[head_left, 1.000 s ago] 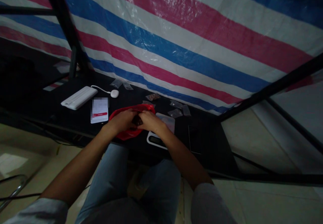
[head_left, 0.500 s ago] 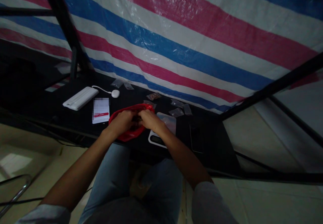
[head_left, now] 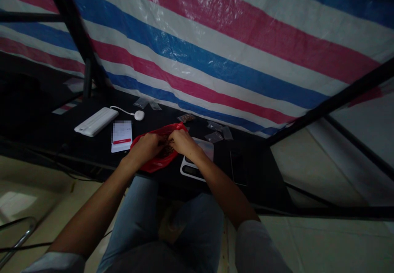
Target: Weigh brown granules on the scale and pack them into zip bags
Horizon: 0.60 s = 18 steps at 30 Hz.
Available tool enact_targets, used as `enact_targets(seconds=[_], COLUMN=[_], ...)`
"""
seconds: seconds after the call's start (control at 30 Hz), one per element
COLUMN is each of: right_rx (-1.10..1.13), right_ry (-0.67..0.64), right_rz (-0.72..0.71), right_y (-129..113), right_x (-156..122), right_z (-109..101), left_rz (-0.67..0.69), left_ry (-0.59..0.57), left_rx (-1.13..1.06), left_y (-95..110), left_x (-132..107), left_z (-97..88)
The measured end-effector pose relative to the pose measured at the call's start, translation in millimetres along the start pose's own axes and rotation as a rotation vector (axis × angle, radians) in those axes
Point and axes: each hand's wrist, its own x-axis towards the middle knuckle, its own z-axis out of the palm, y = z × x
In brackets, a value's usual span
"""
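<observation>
A red plastic bag [head_left: 155, 165] lies spread open at the table's front edge, with small brown pieces [head_left: 168, 149] inside. Over its left side is my left hand [head_left: 148, 145], fingers curled down into the opening, tips hidden. From the right, my right hand [head_left: 181, 140] reaches in with its fingers bent and pressed together among the pieces; what they pinch is too small to make out. Partly under my right forearm sits a white digital scale [head_left: 189, 172] with a display on its near side.
Left of the bag lie a lit phone [head_left: 122, 137], a white power bank [head_left: 97, 121] and a white round puck on a cable [head_left: 139, 115]. Behind are a small bag of brown pieces [head_left: 186, 118] and clear bags [head_left: 214, 137]. A dark phone [head_left: 238, 167] lies right. Striped sheeting [head_left: 191, 68] hangs behind.
My hands have drawn slightly apart inside the red bag, and more of the brown pieces shows between them. The lit phone's screen shows a different display.
</observation>
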Motion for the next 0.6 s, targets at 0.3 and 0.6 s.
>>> enact_targets(seconds=[0.3,0.6], right_rx=[0.207,0.11], right_ry=[0.119,0.096], right_rz=[-0.052,0.072], right_y=[6.9,46.2], right_x=[-18.1,-66.8], right_z=[-32.4,-65.3], left_rz=[0.043,0.196], left_ry=[0.011,0.06], left_rx=[-0.067,-0.038], left_y=[-1.9,19.4], left_x=[-0.3,-8.8], left_z=[0.9,4.5])
